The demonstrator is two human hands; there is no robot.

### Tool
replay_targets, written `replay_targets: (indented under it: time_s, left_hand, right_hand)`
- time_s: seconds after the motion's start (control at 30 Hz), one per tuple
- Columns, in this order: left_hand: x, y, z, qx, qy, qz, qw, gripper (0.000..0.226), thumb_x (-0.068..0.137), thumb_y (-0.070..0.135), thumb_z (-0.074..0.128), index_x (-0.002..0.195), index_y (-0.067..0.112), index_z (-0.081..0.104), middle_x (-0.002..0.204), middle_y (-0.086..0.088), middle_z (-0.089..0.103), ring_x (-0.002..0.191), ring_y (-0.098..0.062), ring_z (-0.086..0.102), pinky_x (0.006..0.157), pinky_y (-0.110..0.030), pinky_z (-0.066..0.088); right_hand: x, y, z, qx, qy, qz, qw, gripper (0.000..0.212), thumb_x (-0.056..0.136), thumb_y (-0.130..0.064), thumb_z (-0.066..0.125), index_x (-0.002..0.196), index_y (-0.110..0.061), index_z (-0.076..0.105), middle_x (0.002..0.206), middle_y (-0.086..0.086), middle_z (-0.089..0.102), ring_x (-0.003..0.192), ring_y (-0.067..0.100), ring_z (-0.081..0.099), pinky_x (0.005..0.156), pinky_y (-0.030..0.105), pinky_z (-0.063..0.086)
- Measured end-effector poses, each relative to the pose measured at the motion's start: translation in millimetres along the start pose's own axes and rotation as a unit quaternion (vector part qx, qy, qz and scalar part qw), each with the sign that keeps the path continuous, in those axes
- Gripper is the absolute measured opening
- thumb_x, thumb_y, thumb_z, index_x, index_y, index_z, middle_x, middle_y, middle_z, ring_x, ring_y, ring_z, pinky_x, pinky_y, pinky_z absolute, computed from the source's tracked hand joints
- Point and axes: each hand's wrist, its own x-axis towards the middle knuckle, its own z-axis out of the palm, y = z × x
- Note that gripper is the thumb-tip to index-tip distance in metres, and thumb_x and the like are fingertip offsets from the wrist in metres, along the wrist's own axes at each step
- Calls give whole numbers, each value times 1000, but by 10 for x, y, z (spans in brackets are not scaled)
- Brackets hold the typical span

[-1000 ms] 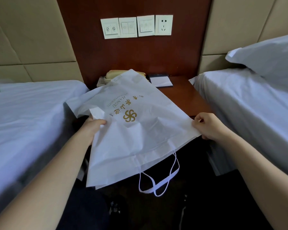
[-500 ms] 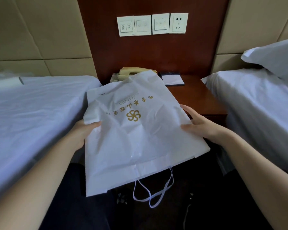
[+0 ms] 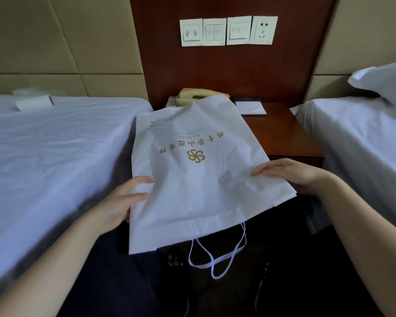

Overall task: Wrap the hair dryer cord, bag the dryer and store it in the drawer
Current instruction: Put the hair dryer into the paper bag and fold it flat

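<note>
A flat white drawstring bag (image 3: 192,186) with a gold logo and upside-down gold lettering hangs in front of me, held by both hands. My left hand (image 3: 121,202) grips its left edge, thumb on top. My right hand (image 3: 293,175) holds the right edge, fingers spread over the top face. The bag's white drawstring loops (image 3: 217,257) dangle from the near end. The far end rests over the wooden nightstand (image 3: 288,136). No hair dryer and no drawer front show; the bag hides the nightstand's left part.
White-sheeted beds flank the nightstand, one on the left (image 3: 55,152) and one on the right (image 3: 364,145) with a pillow (image 3: 384,81). A beige telephone (image 3: 197,97) and a notepad (image 3: 249,107) lie on the nightstand. Switches and a socket (image 3: 229,30) sit on the wood panel. The floor below is dark.
The bag has swung from tilted to squarer in front of me. My right hand slid from the bag's right corner onto its top face; my left thumb came over the left edge.
</note>
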Motion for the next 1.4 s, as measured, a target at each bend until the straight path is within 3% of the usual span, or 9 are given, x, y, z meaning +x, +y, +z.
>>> replay_targets:
  time_s: [0.13, 0.33, 0.47, 0.63, 0.8, 0.97, 1.1, 1.3, 1.4]
  left_hand:
    - [36, 98, -54, 29, 39, -1, 999, 24, 89, -2, 52, 82, 14, 68, 86, -6, 69, 68, -11, 65, 61, -19, 52]
    - [118, 284, -151, -137, 75, -87, 984, 26, 93, 20, 49, 84, 12, 72, 69, -3, 70, 54, -11, 66, 53, -21, 51]
    - [350, 459, -159, -420, 124, -40, 898, 25, 97, 18, 39, 105, 2, 57, 81, -14, 72, 60, -21, 72, 55, -20, 57]
    - [682, 604, -65, -511, 139, -8, 848, 48, 99, 31, 30, 117, -10, 50, 99, -28, 67, 86, -33, 72, 54, -27, 58]
    - [947, 654, -55, -456, 165, 23, 874, 45, 99, 32, 32, 126, -3, 40, 124, -21, 52, 124, -30, 51, 99, -35, 41]
    - [1154, 394, -86, -166, 314, 113, 928, 32, 94, 7, 49, 125, 1, 45, 111, -21, 59, 80, -17, 62, 70, -25, 50]
    - [1153, 231, -186, 73, 386, 152, 907, 56, 78, 14, 72, 128, 9, 47, 119, -9, 55, 100, -20, 54, 86, -34, 43]
    - [1076, 237, -159, 27, 280, 87, 956, 66, 58, 42, 72, 112, 9, 55, 112, -3, 67, 102, -22, 63, 94, -45, 49]
    - [1111, 236, -156, -12, 284, 117, 952, 24, 77, 19, 74, 99, 17, 63, 92, 9, 72, 88, -7, 66, 77, -29, 50]
  right_hand:
    - [-22, -55, -42, 27, 40, 0, 999, 32, 96, -13, 43, 87, -3, 72, 85, 8, 73, 68, 13, 70, 58, 18, 54]
    - [49, -184, -57, 258, 41, 24, 965, 77, 97, -50, 24, 59, -1, 72, 59, 11, 69, 50, 18, 66, 46, 20, 53]
    - [244, -361, -12, 386, 106, -22, 916, 67, 97, -53, 25, 90, 4, 60, 70, 15, 73, 62, 19, 72, 52, 23, 58]
    - [660, -588, -4, 432, 129, -82, 889, 63, 98, -49, 21, 110, 6, 49, 86, 19, 74, 81, 25, 73, 63, 29, 60]
    - [1030, -735, 43, 312, 169, -109, 928, 47, 101, -25, 34, 142, -3, 27, 120, 16, 60, 103, 26, 63, 81, 35, 51]
    - [1118, -696, 90, 49, 266, -173, 947, 40, 93, -9, 49, 133, -9, 40, 101, 9, 66, 82, 23, 67, 69, 30, 53]
    - [1005, -530, -30, -197, 393, -192, 878, 52, 85, -15, 63, 133, -15, 43, 107, 1, 57, 95, 18, 54, 79, 27, 41]
    - [879, -245, 2, -127, 267, -92, 951, 22, 84, -19, 66, 106, -14, 65, 96, 1, 70, 85, 19, 67, 69, 29, 52]
    - [945, -237, 21, -111, 282, -138, 943, 13, 84, -12, 65, 97, -15, 67, 89, 1, 71, 81, 20, 67, 64, 25, 49]
